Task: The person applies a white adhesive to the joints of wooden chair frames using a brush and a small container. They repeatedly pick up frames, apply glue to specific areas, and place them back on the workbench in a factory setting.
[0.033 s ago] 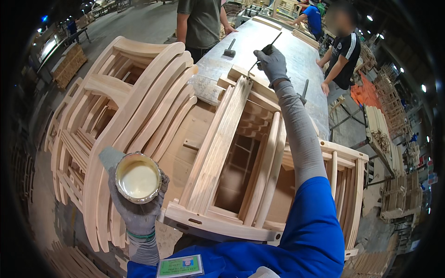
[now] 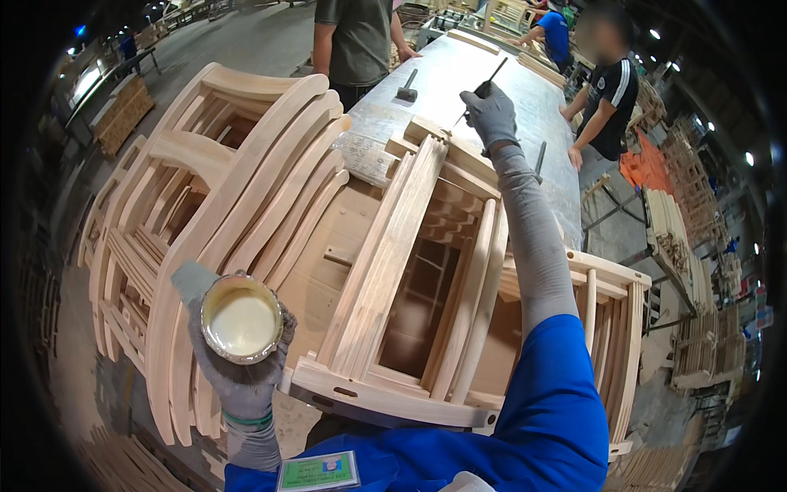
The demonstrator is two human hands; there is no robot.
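Note:
My left hand [image 2: 234, 379], in a grey glove, is wrapped round a round cup [image 2: 239, 358] of cream-coloured liquid [image 2: 244, 320], near the front. A flat grey piece [image 2: 190, 280] sticks out beside the cup. Farther off, my gloved right hand [image 2: 493, 116] pinches a thin dark stick [image 2: 497, 69]. Its lower end points down at the far end of a wooden rail [image 2: 402, 258]. That rail belongs to the stacked wooden frames [image 2: 385, 403] in front of me. Whether the stick's end touches the wood is too small to tell.
Curved chair-like frames [image 2: 234, 184] are stacked at the left. On the metal-topped table [image 2: 459, 74] lie a hammer [image 2: 407, 85] and another handle [image 2: 540, 156]. A person in grey [image 2: 354, 41] and a person in black [image 2: 611, 98] stand at its sides.
My right hand has shifted slightly right and toward me with the stick, away from the rail's end. The cup in my left hand has moved a little left.

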